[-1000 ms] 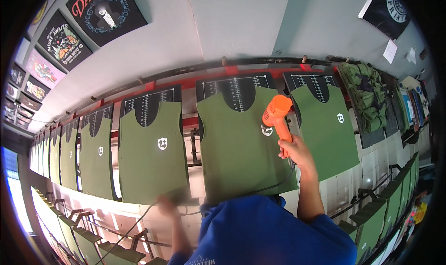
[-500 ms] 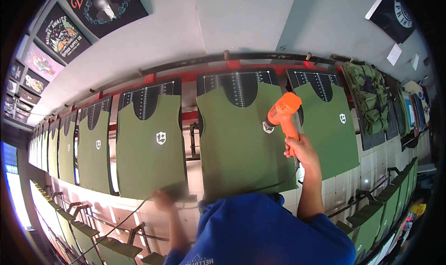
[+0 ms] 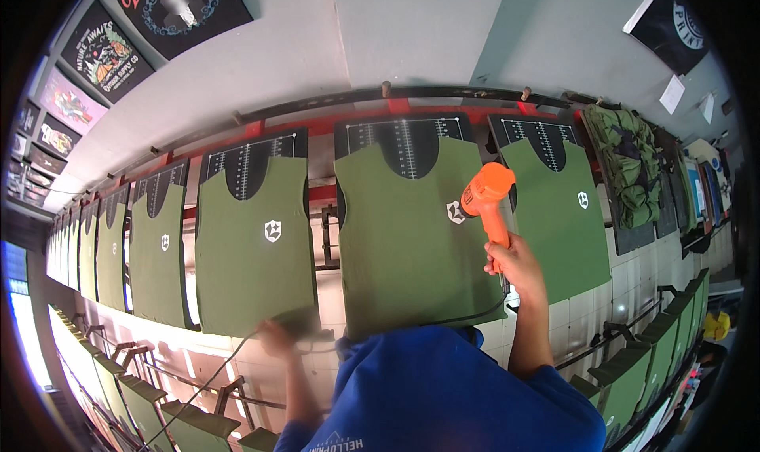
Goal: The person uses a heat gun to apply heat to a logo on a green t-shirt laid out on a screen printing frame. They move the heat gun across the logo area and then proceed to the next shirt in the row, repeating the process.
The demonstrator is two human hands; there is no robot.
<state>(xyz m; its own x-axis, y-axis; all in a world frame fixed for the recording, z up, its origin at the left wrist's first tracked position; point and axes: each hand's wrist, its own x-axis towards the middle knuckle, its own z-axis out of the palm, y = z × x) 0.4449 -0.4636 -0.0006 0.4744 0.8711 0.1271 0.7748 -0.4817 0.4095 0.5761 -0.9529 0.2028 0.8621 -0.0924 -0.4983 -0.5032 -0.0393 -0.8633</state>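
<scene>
An orange heat gun (image 3: 492,197) is gripped by its handle in my right hand (image 3: 516,263). Its nozzle end is beside the white shield print (image 3: 456,212) on the green shirt panel (image 3: 416,262) in front of me, partly overlapping it. My left hand (image 3: 277,339), somewhat blurred, is low at the bottom edge of the shirt panel to the left (image 3: 252,282). Its fingers look closed around the dark power cord (image 3: 207,385), which runs through there and along the middle panel's lower edge to the gun. A blurred dark patch lies beside that hand.
Black boards (image 3: 408,127) with white scale markings bear the green panels in a long row. A red and black rail (image 3: 321,104) runs behind them. Bundled green fabric (image 3: 625,167) lies at the right. More panels (image 3: 653,365) stand on racks on both near sides.
The heat gun has shifted slightly right and down, uncovering more of the shield print. My left hand stays near the same place.
</scene>
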